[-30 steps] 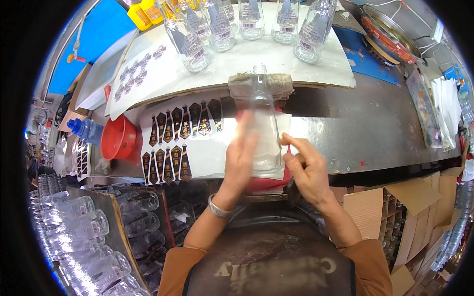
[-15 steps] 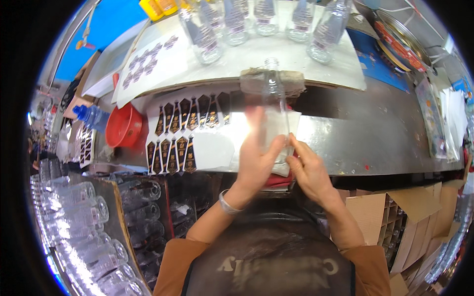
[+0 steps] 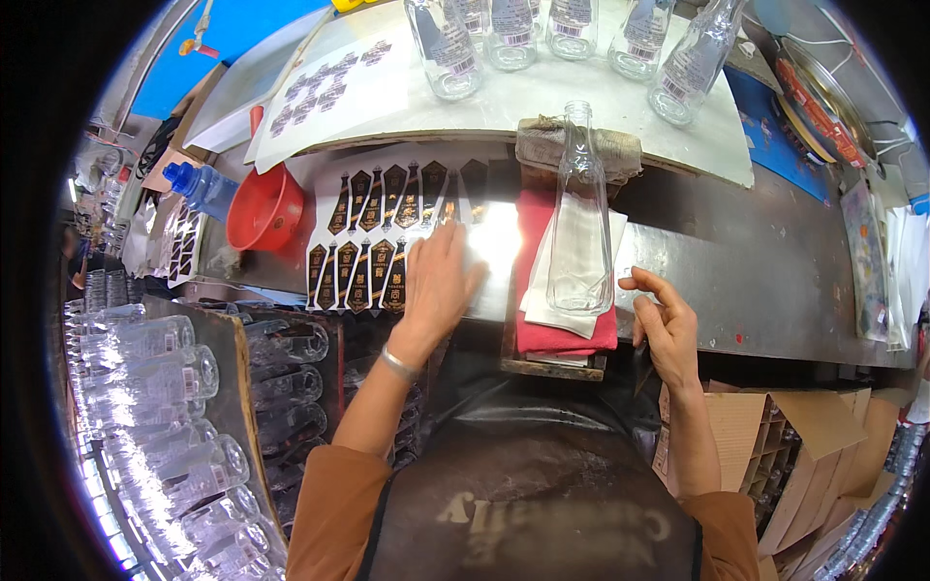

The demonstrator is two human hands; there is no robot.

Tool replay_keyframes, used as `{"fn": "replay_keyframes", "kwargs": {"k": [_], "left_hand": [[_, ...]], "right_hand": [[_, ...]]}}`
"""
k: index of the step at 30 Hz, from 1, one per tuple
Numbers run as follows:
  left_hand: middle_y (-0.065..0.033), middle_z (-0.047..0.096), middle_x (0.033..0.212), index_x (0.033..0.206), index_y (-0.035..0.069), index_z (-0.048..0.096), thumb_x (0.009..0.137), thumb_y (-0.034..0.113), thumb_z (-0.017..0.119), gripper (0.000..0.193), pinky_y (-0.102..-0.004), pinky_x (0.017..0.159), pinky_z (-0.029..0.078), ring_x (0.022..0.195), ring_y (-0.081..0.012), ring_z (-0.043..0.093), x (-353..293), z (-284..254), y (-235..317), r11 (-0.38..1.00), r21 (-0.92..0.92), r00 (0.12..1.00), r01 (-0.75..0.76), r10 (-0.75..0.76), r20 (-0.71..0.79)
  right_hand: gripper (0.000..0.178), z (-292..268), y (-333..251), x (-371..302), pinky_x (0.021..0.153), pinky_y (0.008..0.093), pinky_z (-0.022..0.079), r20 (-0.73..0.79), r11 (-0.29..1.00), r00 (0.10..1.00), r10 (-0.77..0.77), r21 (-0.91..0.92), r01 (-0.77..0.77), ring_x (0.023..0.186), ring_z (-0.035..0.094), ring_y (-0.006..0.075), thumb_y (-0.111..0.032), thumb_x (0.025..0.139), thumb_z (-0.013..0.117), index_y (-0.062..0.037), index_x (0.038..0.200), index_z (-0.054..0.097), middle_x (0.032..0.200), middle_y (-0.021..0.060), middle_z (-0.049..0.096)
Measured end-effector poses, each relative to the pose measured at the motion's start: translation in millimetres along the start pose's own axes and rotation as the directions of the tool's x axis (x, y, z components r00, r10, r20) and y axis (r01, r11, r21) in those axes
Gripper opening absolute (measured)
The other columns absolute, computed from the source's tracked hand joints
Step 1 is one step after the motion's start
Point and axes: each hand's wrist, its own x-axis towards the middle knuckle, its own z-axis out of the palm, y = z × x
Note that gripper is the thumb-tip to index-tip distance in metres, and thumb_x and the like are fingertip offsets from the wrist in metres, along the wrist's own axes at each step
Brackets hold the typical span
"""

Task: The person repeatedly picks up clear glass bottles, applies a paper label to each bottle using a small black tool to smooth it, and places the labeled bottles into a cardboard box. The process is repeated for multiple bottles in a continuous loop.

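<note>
A clear glass bottle [image 3: 580, 242] lies on a white cloth [image 3: 605, 324] over a red cloth [image 3: 542, 339], its neck resting on a rolled grey cloth [image 3: 620, 147] at the far end. Away from the bottle, my left hand [image 3: 436, 286] reaches over the sheet of black and gold labels [image 3: 373, 213], fingers stretched out at its right end. Whether the fingertips touch a label I cannot tell. To the right of the bottle hovers my right hand [image 3: 668, 334], fingers loosely bent and apart, holding nothing.
Several labelled glass bottles [image 3: 513, 39] stand on the white board [image 3: 387, 131] at the back, beside a sheet of small labels [image 3: 325, 92]. Left are a red bowl [image 3: 266, 213] and a blue-capped bottle [image 3: 203, 189]. Stacked bottles [image 3: 165, 378] fill the lower left; cardboard boxes [image 3: 722, 426] stand lower right.
Both hands have come off the bottle, which now lies on the cloths. My left hand has moved left to the label sheet; my right hand has drawn away to the right.
</note>
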Motion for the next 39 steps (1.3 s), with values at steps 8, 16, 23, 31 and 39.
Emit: {"fn": "replay_keyframes", "kwargs": {"k": [8,16,23,31,39], "left_hand": [[-0.0219,0.045,0.150,0.143,-0.001,0.047,0.075,0.012,0.083,0.078,-0.0474,0.108,0.039,0.131,-0.0396,0.048,-74,-38,24,0.986,-0.140,0.992,-0.088,0.100,0.082],[-0.0122,0.075,0.108,0.100,-0.001,0.071,0.087,-0.004,0.071,0.013,-0.0370,0.085,0.053,0.100,-0.0256,0.071,-74,-13,-29,0.920,-0.274,0.931,-0.279,0.189,-0.312],[-0.0152,0.072,0.120,0.107,-0.001,0.070,0.103,0.013,0.057,0.019,-0.0302,0.094,0.052,0.107,-0.0186,0.068,-8,-59,30,0.218,-0.968,0.955,0.127,-0.290,0.060],[-0.0132,0.071,0.121,0.096,0.004,0.072,0.082,0.004,0.077,0.015,-0.0412,0.099,0.053,0.117,-0.0294,0.067,45,-76,104,0.804,-0.177,0.795,-0.568,0.480,-0.372],[-0.0185,0.057,0.144,0.095,0.008,0.073,0.087,0.012,0.073,0.009,-0.0453,0.115,0.036,0.141,-0.0382,0.046,25,-75,106,0.742,-0.409,0.843,-0.531,0.510,-0.168]], "right_hand": [[0.032,-6,9,-11,0.055,0.0196,0.044,-0.018,0.998,0.998,0.067,0.007,-0.066,0.061,0.050,0.0046,-0.009,0.101,0.056,0.0040,0.130,0.060,0.108,0.0106,0.070],[0.053,1,-9,-4,0.055,0.0208,0.045,0.070,0.999,0.998,0.008,-0.046,-0.005,0.061,0.050,0.0031,-0.004,0.091,0.067,0.0022,0.141,0.052,0.119,0.0087,0.067],[0.065,27,-9,7,0.071,0.0403,0.053,0.125,0.803,0.942,-0.310,-0.496,0.331,0.079,0.063,0.0326,-0.015,0.082,0.078,0.0012,0.139,0.051,0.108,0.0184,0.062],[0.068,32,-17,4,0.076,0.0408,0.053,0.110,0.795,0.950,-0.292,-0.523,0.306,0.091,0.064,0.0372,-0.018,0.083,0.079,0.0026,0.140,0.050,0.108,0.0181,0.061],[0.047,-9,-28,40,0.059,0.0236,0.049,0.172,0.999,0.985,0.030,-0.020,-0.027,0.065,0.056,0.0049,-0.013,0.097,0.064,0.0022,0.139,0.053,0.124,0.0075,0.066]]}}
